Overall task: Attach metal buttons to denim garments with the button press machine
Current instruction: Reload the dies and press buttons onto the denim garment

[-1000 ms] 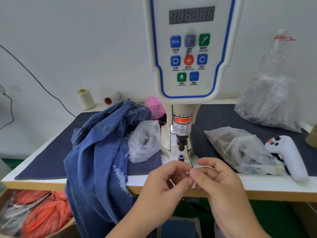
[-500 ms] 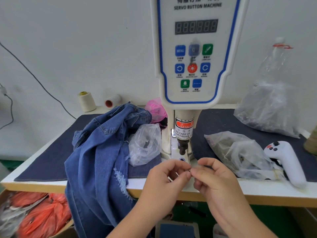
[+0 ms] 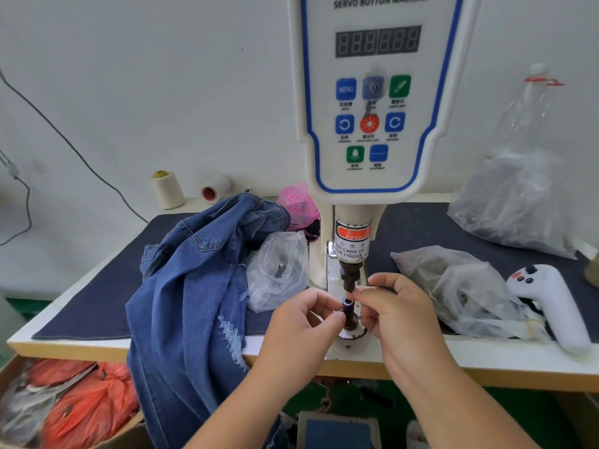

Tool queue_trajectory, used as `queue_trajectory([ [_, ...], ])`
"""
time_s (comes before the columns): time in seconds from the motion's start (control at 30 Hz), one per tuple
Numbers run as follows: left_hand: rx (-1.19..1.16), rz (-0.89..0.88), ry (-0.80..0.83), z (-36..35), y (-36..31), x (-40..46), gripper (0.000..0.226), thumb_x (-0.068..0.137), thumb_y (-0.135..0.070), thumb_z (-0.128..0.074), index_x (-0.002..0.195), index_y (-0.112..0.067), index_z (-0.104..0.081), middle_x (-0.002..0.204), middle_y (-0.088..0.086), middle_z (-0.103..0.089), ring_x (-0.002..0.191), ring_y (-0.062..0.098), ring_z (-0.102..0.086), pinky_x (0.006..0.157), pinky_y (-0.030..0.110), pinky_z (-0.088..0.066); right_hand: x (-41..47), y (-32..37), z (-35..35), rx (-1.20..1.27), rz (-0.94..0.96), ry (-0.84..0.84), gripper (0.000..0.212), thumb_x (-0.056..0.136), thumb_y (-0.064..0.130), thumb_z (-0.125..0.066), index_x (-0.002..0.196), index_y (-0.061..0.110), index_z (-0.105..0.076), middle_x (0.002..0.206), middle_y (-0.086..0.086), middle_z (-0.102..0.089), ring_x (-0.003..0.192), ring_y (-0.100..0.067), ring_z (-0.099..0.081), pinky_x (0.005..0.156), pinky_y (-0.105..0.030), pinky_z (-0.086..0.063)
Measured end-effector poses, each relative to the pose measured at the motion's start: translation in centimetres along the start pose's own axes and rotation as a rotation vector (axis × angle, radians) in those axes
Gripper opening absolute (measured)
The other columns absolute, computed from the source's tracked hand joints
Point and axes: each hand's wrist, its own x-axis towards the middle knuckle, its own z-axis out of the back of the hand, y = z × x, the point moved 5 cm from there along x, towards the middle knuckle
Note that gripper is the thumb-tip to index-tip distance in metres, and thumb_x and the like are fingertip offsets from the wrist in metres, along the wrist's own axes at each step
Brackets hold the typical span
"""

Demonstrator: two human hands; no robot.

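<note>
Landmark: the servo button machine (image 3: 372, 102), upright at the table's mid-front.

The denim garment (image 3: 191, 286) lies heaped to the machine's left and spills over the table edge; it is not under the press. Leave it there until the die is loaded.

A clear bag (image 3: 453, 293), with what look like small parts inside, sits to the machine's right. A smaller bag (image 3: 278, 270) lies just left of the column.

The upper punch (image 3: 350, 277) hangs directly above the lower die post (image 3: 347, 307).

Your left hand (image 3: 301, 328) has curled fingers, thumb tip touching the post's left side. Your right hand (image 3: 398, 315) pinches thumb and forefinger at the post's top rim. Whatever they pinch is too small to tell; likely a button part.

Judgement: you are loading the die. Seat the part square and flat in the post mouth, steady the post with the left thumb only, then clear both hands before cycling.
</note>
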Motion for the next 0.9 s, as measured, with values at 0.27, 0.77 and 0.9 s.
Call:
queue_trajectory([
  [0.27,0.008,0.009,-0.013,0.1,0.3,-0.1,0.015,0.087,-0.02,-0.069,0.078,-0.032,-0.068,0.067,-0.014,-0.064,0.059,-0.003,-0.052,0.057,0.011,-0.044,-0.7,0.3,0.0,0.06,-0.021,0.027,0.018,0.08,0.001,-0.07,0.09,0.016,-0.065,0.082,-0.022,-0.07,0.058,-0.018,-0.054,0.064,-0.036,-0.049],
  [0.77,0.105,-0.076,-0.195,5.9,-1.8,4.1,0.018,0.086,-0.012,-0.065,0.079,-0.029,-0.068,0.069,-0.015,-0.066,0.056,-0.004,-0.053,0.052,0.009,-0.044,-3.6,0.4,-0.4,0.519,-0.309,0.102,0.02,0.085,-0.007,-0.053,0.094,0.009,-0.058,0.093,-0.021,-0.075,0.054,-0.015,-0.05,0.057,-0.03,-0.045],
  [0.9,0.335,-0.182,-0.513,11.7,-3.9,8.6,0.02,0.086,-0.013,-0.06,0.079,-0.032,-0.064,0.076,-0.01,-0.065,0.071,0.003,-0.058,0.066,0.017,-0.043,-3.5,0.7,0.2,0.334,-0.206,0.117,0.013,0.085,-0.004,-0.06,0.092,0.007,-0.062,0.092,-0.016,-0.076,0.056,-0.015,-0.057,0.061,-0.033,-0.05],
])
